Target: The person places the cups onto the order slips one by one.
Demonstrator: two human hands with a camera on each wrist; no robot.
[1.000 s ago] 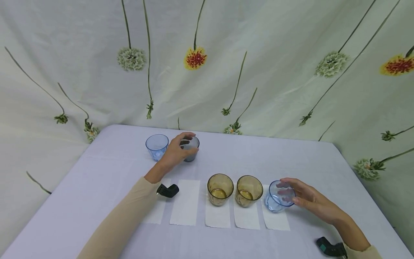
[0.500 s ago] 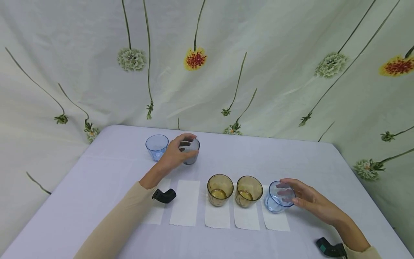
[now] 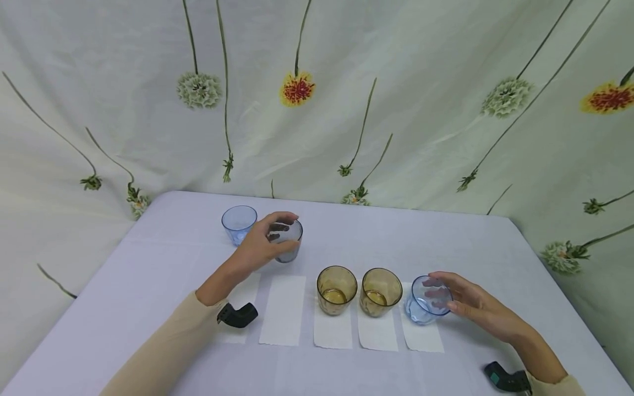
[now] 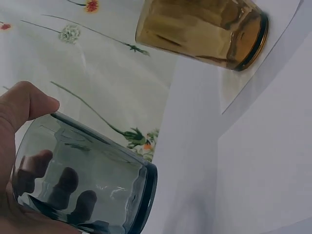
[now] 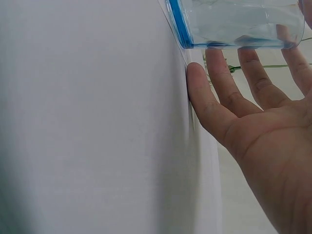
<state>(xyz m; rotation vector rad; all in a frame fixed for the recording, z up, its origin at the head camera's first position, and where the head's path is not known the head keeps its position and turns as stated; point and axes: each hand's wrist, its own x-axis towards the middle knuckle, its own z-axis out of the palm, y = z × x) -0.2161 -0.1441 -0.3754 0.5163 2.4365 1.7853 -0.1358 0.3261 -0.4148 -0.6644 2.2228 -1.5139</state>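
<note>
My left hand (image 3: 257, 245) grips a grey glass tumbler (image 3: 291, 242), thumb on one side and fingers on the other. In the left wrist view the grey glass (image 4: 97, 180) looks tilted, its base apparently off the cloth. Over at the right, my right hand (image 3: 477, 308) holds a blue glass (image 3: 423, 308) standing on a white paper strip. The right wrist view has the fingers (image 5: 253, 73) along the side of that glass, the thumb mostly cut off. Two amber glasses (image 3: 337, 291) stand side by side on paper strips left of it.
Another blue glass (image 3: 239, 224) stands at the back left, close to my left wrist. Bare paper strips (image 3: 282, 311) lie left of the amber glasses, one partly behind a black wrist device (image 3: 238, 315). A flowered cloth (image 3: 421, 110) hangs behind the white table.
The grey glass has come nearer to me in my left hand, away from the table's back edge, and the left forearm has drawn back. My right hand has stayed on the blue glass.
</note>
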